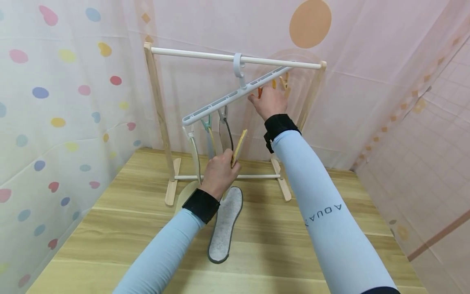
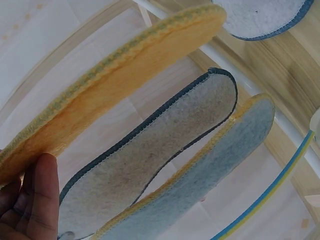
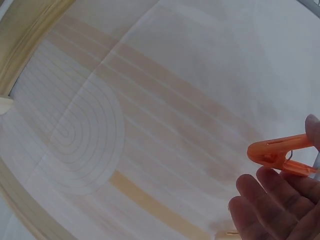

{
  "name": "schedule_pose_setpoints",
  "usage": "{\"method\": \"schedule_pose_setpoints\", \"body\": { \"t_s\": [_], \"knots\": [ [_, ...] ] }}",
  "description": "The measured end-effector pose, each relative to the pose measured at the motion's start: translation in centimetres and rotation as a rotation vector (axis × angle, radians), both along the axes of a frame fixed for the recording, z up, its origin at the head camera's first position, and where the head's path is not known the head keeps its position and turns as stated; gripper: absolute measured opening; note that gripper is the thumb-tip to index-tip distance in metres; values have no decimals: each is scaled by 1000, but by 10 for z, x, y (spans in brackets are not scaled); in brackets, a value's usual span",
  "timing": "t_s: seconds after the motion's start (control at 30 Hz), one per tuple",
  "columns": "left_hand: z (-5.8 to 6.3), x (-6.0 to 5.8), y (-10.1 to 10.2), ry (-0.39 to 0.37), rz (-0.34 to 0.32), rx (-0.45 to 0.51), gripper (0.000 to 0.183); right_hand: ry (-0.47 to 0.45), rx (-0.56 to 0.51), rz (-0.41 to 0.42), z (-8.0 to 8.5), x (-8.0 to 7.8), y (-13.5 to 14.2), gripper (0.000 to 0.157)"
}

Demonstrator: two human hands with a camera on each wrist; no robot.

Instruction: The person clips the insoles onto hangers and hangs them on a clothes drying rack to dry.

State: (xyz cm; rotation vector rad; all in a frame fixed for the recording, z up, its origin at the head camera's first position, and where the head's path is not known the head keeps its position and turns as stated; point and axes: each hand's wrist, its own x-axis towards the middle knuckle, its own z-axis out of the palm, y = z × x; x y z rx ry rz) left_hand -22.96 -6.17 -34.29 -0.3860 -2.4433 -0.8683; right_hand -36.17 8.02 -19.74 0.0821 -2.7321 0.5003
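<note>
My left hand point(image 1: 220, 173) pinches a yellow insole point(image 2: 115, 82) by one end, holding it up below the tilted grey clip hanger point(image 1: 220, 102). Up at the hanger's right half, my right hand point(image 1: 271, 102) grips an orange clip point(image 3: 275, 150), thumb on one arm and fingers under the other. Several insoles hang from the lower left half. One is grey with a dark edge point(image 2: 160, 130), another bluish with a yellow edge point(image 2: 200, 170). A teal clip point(image 1: 207, 122) and a grey clip point(image 1: 222, 114) are among those holding them.
The hanger's hook point(image 1: 238, 65) sits on the white top bar point(image 1: 198, 54) of a wooden rack. A grey insole with dark trim point(image 1: 225, 224) lies on the wooden table point(image 1: 312, 253), a pale insole point(image 1: 185, 194) beside it. Patterned curtains point(image 1: 73, 81) surround the table.
</note>
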Motion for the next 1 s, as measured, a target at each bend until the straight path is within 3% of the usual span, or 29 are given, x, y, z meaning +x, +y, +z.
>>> {"method": "schedule_pose_setpoints", "body": {
  "t_s": [0.77,1.0],
  "knots": [
    [1,-7,3,36,-16,-6,13,79,31,25,-3,16,3,48],
    [4,-8,2,20,-3,-8,13,83,45,31,-5,22,-2,40]
  ]
}}
